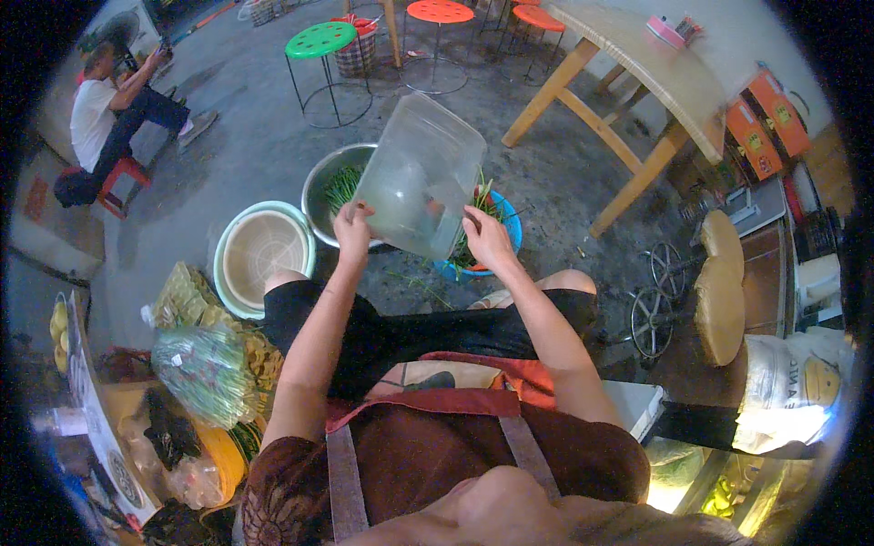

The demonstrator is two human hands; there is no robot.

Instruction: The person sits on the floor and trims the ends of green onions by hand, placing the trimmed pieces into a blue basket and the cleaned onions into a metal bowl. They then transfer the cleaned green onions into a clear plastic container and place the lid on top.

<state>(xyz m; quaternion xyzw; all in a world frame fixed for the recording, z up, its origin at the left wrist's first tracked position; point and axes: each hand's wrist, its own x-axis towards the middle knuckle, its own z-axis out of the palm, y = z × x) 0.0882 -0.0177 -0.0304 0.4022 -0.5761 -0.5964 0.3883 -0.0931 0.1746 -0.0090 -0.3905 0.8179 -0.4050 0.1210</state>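
Observation:
A translucent rectangular plastic tub is held out in front of me, tilted. My left hand grips its near left rim, and my right hand grips the right rim. Partly hidden beneath it stands a metal basin holding green leafy stalks. To the right, a blue plastic basin contains more green stalks and something red; the tub covers part of it. At my left knee, a pale strainer basket sits inside a mint-green basin.
A bag of green vegetables lies at left beside a yellow container. Ahead are a green stool and an orange stool. A wooden table stands at right. One person sits on a red stool at far left.

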